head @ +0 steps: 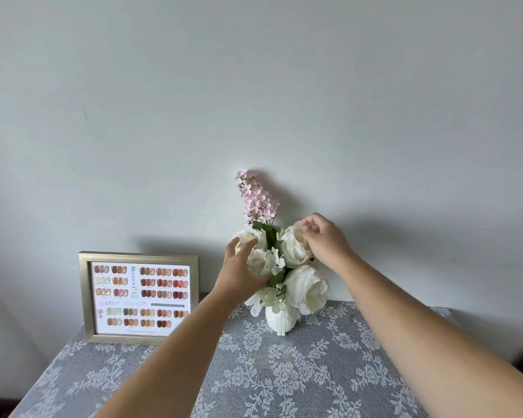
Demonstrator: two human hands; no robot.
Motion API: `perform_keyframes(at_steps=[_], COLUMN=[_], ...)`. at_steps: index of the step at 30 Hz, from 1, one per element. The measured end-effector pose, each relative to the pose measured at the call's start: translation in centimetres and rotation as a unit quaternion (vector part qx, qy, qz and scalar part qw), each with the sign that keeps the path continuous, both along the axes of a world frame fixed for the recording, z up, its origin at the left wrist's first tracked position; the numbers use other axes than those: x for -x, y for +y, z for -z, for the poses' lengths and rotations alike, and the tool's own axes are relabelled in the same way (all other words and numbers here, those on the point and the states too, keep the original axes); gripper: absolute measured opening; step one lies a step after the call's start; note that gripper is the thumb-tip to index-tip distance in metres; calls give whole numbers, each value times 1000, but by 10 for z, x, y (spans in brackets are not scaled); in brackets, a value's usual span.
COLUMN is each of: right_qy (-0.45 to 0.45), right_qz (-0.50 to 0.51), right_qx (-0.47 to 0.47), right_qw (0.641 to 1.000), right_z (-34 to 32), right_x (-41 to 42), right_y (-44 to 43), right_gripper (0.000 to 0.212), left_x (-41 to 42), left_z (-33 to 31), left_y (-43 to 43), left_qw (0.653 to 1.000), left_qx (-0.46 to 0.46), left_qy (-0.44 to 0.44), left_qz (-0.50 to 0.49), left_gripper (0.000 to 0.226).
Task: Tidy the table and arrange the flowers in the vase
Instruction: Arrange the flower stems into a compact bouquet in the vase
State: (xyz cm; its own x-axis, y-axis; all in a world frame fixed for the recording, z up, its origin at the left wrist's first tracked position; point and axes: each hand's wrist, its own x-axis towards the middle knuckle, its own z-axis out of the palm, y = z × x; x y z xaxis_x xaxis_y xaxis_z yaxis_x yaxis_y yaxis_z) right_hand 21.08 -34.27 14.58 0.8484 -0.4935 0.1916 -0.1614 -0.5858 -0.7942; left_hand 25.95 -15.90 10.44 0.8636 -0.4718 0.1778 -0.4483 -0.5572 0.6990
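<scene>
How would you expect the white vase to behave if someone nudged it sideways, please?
The white vase looks small under a tall, wide bunch of flowers, so it is probably top-heavy and apt to tip. On the lace tablecloth it may catch rather than slide.

2 bare, sleeveless forearms

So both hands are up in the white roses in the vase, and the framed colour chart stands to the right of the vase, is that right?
Not quite. In the head view the framed colour chart stands left of the vase, not right. Both the left hand and right hand are in the white roses.
</scene>
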Motion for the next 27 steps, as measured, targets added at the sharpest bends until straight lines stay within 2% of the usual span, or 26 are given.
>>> perform_keyframes(at_steps=[3,6,9,12,15,21,23,27], right_qy=[31,36,27,-19,-23,-9,-10,-48], right_qz=[-86,-100,-71,-49,-42,-28,-62,-136], right_qx=[-15,27,57,48,48,89,84,60], right_qw=[996,994,995,997,998,996,994,988], right_z=[1,5,13,19,21,18,21,34], right_x=[4,3,3,3,3,13,24,52], right_y=[-4,-2,3,12,16,-3,-7,-11], right_gripper=[37,49,44,33,33,40,45,58], left_x=[0,0,2,4,6,-3,-5,-3], left_z=[2,4,4,2,0,-5,-6,-2], left_y=[-1,-2,-2,0,2,9,10,10], left_qw=[1000,1000,999,999,1000,998,999,993], left_qx=[1,22,39,40,23,-36,-31,66], left_qy=[0,4,9,2,-1,-35,-7,102], left_qz=[-2,-3,-2,2,4,-25,-15,-10], left_gripper=[75,71,68,64,65,82,94,115])
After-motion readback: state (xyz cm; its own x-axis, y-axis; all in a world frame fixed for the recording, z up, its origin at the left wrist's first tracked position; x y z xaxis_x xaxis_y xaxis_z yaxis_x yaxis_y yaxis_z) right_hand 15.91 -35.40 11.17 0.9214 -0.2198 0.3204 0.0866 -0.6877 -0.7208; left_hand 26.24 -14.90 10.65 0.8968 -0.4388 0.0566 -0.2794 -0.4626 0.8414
